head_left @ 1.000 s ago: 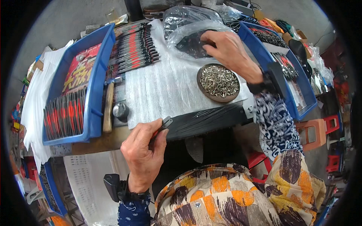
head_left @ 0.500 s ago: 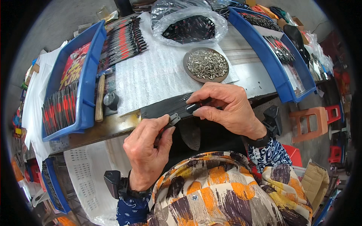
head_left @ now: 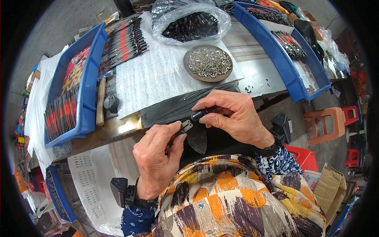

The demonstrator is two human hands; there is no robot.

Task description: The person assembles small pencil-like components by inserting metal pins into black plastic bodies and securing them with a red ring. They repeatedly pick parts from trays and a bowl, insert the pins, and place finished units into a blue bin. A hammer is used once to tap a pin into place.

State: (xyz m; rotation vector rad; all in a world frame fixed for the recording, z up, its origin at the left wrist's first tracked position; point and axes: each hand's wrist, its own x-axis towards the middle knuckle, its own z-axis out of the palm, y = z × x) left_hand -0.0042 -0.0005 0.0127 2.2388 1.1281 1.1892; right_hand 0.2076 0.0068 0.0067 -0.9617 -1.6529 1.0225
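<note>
My left hand (head_left: pixel 158 158) pinches a slim tool part (head_left: pixel 186 126) between thumb and forefinger. Its flat metal end with small holes pokes out past the fingertips, and a bit of red and black shows below; the remainder is hidden in the hand. Just to its right, my right hand (head_left: pixel 239 118) grips a glossy black rounded part (head_left: pixel 197 115) with thumb and fingers, also closed. A small gap separates the two pieces. Both hands hover at the bench's front edge, by a black pad (head_left: pixel 164 112). Beyond them stands a round dish (head_left: pixel 190 76) heaped with small silver metal pins (head_left: pixel 209 62).
A clear plastic bag (head_left: pixel 158 34) of black and red parts lies behind the dish. Blue bins stand left (head_left: pixel 90 102) and right (head_left: pixel 276 51). A hammer (head_left: pixel 101 100) and a dark cylinder (head_left: pixel 111 103) lie by the left bin. Black-red pieces (head_left: pixel 126 41) are lined up at back left.
The view has shifted slightly, so the bench things sit a little further left and higher. The metal end in my left hand has turned a little; both hands keep their hold.
</note>
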